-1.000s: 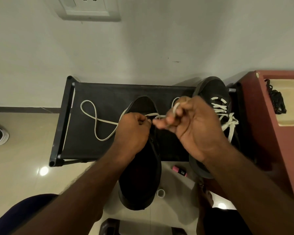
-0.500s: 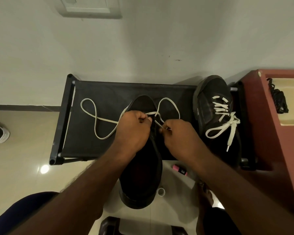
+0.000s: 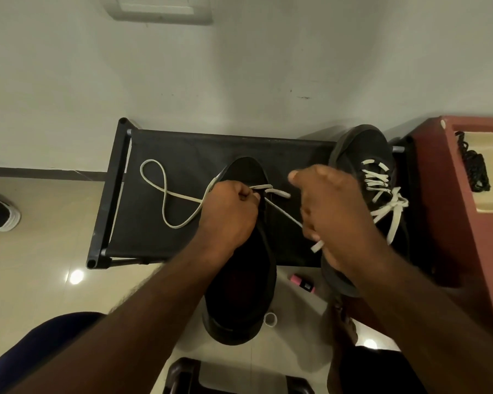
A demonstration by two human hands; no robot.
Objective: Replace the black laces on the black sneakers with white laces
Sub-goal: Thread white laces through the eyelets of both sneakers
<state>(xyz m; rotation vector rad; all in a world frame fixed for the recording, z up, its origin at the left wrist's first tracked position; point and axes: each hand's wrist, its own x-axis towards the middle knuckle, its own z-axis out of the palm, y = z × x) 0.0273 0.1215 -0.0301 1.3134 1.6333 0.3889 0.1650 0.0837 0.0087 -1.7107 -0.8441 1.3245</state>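
Black sneaker [image 3: 246,173] on fabric rack [image 3: 182,155], white wall [image 3: 239,66]

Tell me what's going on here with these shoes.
A person is threading a white lace into a black sneaker that rests on a black rack. The left hand pinches the lace at the front eyelets, and the right hand holds one end stretched out sideways. The other sneaker already has white laces tied. A bundle of black laces lies off to the right.
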